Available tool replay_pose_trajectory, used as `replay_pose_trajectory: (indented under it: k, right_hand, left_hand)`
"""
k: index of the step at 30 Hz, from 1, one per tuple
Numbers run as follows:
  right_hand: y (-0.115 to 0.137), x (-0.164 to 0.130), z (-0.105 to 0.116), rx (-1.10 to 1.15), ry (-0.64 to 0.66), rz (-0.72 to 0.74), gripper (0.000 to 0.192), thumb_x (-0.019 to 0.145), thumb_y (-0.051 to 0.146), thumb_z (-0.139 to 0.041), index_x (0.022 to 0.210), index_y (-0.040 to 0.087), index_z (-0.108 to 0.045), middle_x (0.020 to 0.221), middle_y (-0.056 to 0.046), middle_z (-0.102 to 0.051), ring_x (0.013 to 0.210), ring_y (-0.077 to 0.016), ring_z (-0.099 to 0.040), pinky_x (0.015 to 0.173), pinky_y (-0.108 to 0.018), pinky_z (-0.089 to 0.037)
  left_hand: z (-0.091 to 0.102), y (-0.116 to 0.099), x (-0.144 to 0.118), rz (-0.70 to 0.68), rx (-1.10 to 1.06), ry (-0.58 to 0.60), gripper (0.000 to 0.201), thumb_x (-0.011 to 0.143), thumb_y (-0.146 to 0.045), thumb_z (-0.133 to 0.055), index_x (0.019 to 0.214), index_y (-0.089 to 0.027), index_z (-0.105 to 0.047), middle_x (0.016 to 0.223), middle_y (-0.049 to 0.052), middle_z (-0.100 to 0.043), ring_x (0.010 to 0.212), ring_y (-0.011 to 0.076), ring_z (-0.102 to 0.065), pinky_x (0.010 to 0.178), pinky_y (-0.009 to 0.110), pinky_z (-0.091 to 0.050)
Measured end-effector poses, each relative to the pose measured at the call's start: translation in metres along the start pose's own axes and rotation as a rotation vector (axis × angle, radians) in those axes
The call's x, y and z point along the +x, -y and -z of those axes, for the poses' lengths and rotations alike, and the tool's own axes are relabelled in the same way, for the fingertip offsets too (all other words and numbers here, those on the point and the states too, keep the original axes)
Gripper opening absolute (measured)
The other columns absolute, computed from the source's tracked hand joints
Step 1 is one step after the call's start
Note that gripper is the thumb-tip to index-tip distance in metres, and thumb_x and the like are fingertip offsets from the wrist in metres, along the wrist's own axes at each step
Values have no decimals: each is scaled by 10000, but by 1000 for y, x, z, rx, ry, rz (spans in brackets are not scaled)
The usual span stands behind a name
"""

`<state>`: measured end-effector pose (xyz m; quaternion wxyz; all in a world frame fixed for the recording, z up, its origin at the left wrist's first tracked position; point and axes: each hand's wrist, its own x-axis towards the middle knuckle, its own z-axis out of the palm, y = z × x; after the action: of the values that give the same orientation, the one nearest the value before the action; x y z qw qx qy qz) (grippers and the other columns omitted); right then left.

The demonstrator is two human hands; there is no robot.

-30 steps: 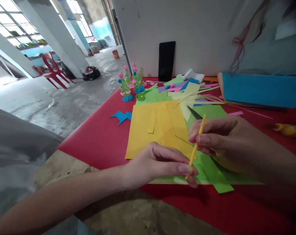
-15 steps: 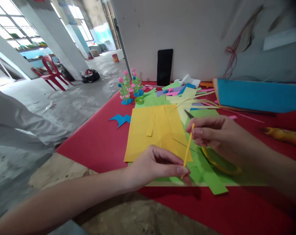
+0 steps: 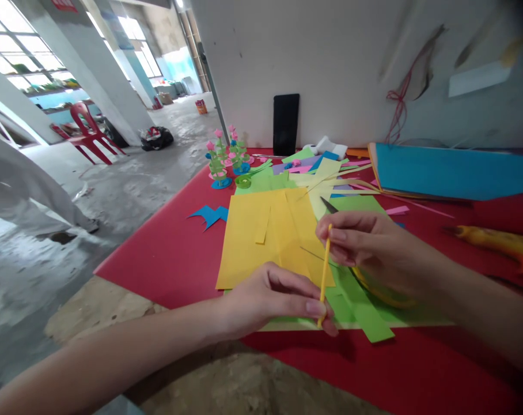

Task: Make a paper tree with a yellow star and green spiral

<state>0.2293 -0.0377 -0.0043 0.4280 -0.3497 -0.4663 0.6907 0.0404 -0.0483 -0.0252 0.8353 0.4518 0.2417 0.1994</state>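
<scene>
A thin yellow paper stick (image 3: 325, 271), nearly upright, is pinched at both ends. My left hand (image 3: 287, 300) grips its lower end between thumb and fingers. At the upper end, my right hand (image 3: 360, 236) pinches it with thumb and forefinger. Beneath both hands are a yellow paper sheet (image 3: 248, 230) with a narrow yellow strip (image 3: 261, 227) on it, and green paper (image 3: 374, 323). Yellow-handled scissors (image 3: 386, 295) show partly under my right hand, a dark blade pointing out beyond the fingers. A thin dark needle-like line (image 3: 313, 253) lies near the stick.
Small paper flower models (image 3: 220, 164), a blue paper scrap (image 3: 209, 215) and coloured strips (image 3: 330, 173) lie on the red table cover (image 3: 166, 248). A black phone (image 3: 286, 124) leans on the wall. Blue sheets (image 3: 451, 170) and a yellow-handled tool (image 3: 495, 239) are right. Someone's pale trousers (image 3: 28, 178) show left.
The view has shifted slightly. Both hands keep hold of the yellow paper stick, which now stands a little more upright. The person in pale trousers at the left has changed leg position.
</scene>
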Motion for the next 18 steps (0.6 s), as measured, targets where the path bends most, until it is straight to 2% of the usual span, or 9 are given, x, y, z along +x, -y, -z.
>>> replay_pose_trajectory:
  k: [6, 13, 15, 18]
  right_hand:
    - [-7, -2, -6, -44, 57, -82, 58, 742, 249, -654, 786, 229, -686, 781, 26, -609, 517, -11, -431, 484, -132, -356]
    - [-10, -3, -11, -90, 41, -88, 83, 703, 277, -687, 778, 239, -693, 748, 17, -617, 517, -25, -437, 475, -155, -346]
    - [-9, -4, -12, -141, 14, -68, 99, 716, 299, -671, 798, 248, -695, 746, 15, -618, 518, -33, -443, 470, -161, -354]
    - [-5, -6, -16, -285, -73, 17, 128, 761, 335, -616, 839, 266, -691, 764, 21, -626, 511, -36, -447, 464, -164, -365]
  left_hand:
    - [0, 3, 1, -11, 95, -14, 98, 594, -113, -722, 657, -187, -717, 698, -4, -630, 691, 100, -559, 727, 247, -438]
    - [-2, 6, 1, -38, 118, 34, 149, 604, -81, -711, 697, -197, -717, 691, -10, -615, 718, 100, -555, 771, 255, -424]
    - [-3, 6, 0, -76, 116, -8, 135, 611, -87, -710, 680, -202, -719, 688, -11, -612, 696, 91, -544, 741, 240, -427]
    - [-4, 4, -1, -221, 90, -141, 118, 634, -112, -704, 633, -229, -718, 694, -13, -617, 691, 85, -544, 691, 216, -431]
